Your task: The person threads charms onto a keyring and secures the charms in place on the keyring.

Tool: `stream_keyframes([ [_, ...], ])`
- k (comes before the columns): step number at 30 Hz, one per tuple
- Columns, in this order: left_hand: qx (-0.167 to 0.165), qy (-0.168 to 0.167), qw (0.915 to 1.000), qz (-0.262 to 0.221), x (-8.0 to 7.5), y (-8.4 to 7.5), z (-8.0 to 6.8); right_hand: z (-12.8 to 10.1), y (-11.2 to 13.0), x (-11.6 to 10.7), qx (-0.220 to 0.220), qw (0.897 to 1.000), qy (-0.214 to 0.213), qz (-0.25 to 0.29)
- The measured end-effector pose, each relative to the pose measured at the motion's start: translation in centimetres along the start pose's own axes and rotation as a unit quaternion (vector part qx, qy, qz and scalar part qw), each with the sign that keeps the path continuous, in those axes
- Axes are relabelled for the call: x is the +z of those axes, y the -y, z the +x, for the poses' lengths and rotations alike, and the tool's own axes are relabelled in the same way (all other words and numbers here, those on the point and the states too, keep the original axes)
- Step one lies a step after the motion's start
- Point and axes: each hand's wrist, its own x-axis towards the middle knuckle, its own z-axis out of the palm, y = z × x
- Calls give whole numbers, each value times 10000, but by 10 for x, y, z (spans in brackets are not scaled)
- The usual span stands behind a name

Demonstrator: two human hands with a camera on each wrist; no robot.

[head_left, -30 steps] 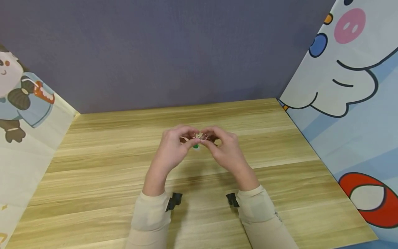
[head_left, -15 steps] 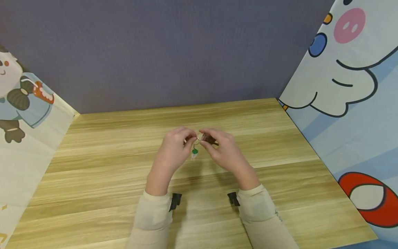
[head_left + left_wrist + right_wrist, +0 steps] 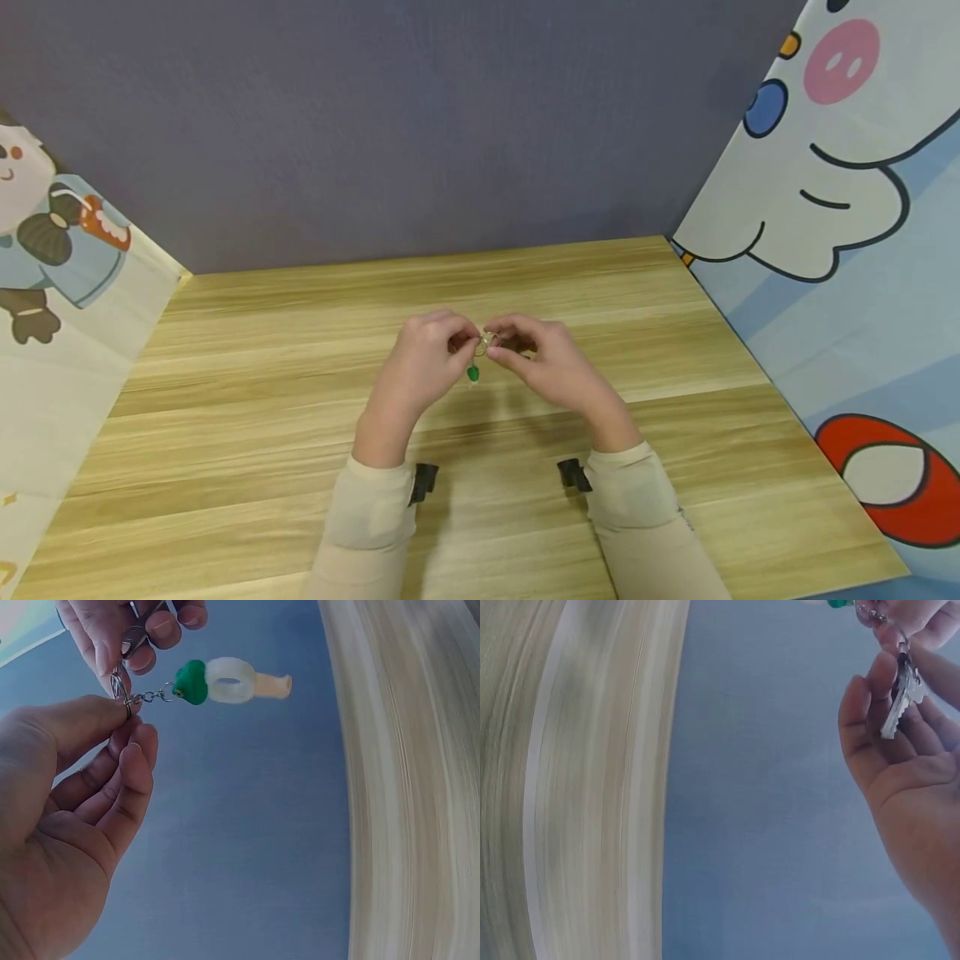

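Note:
Both hands meet over the middle of the wooden table, held close together. Between thumb and fingertips, my left hand (image 3: 422, 365) pinches a metal key ring (image 3: 118, 684). From the ring a short chain (image 3: 150, 696) carries a small charm (image 3: 229, 681) with a green top, a white looped middle and a peach end; in the head view it dangles below the left fingertips. My right hand (image 3: 553, 363) holds a silver key (image 3: 904, 705) beside the ring, its toothed blade lying along the curled fingers. The key's head is partly hidden by the right hand.
The wooden table (image 3: 262, 433) extends around the hands, with a dark grey-blue panel (image 3: 420, 133) behind it. Cartoon-printed panels stand at the left (image 3: 75, 400) and right (image 3: 862, 358). Black wrist camera mounts (image 3: 424, 482) sit at both sleeves.
The charm, mostly hidden behind the left fingers at first, now hangs below them. My right hand has shifted slightly right and toward the body, and more of the ring shows between the hands.

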Motion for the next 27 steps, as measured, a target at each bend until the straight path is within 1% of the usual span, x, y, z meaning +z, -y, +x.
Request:
stream_keyframes([
  [3,-11,-24,10000,-57,1,0,1,-1,0,0,7,10000,-79,-11],
  [6,-96,-73,9998,-184,2,0,1,-1,0,1,78,9998,-182,29],
  [9,-304,-129,9985,-444,2,-1,1,0,1,2,226,9992,-312,91],
  [13,-537,-285,9952,-768,4,0,1,1,2,2,353,9981,-480,168],
  [17,-772,-499,9916,-906,8,0,1,2,1,5,453,9964,-632,334],
  [22,-1146,-827,9839,-1097,13,-4,2,4,2,8,658,9910,-950,681],
  [27,-1519,-1121,9716,-1427,18,-8,4,6,1,13,752,9823,-1348,1061],
])
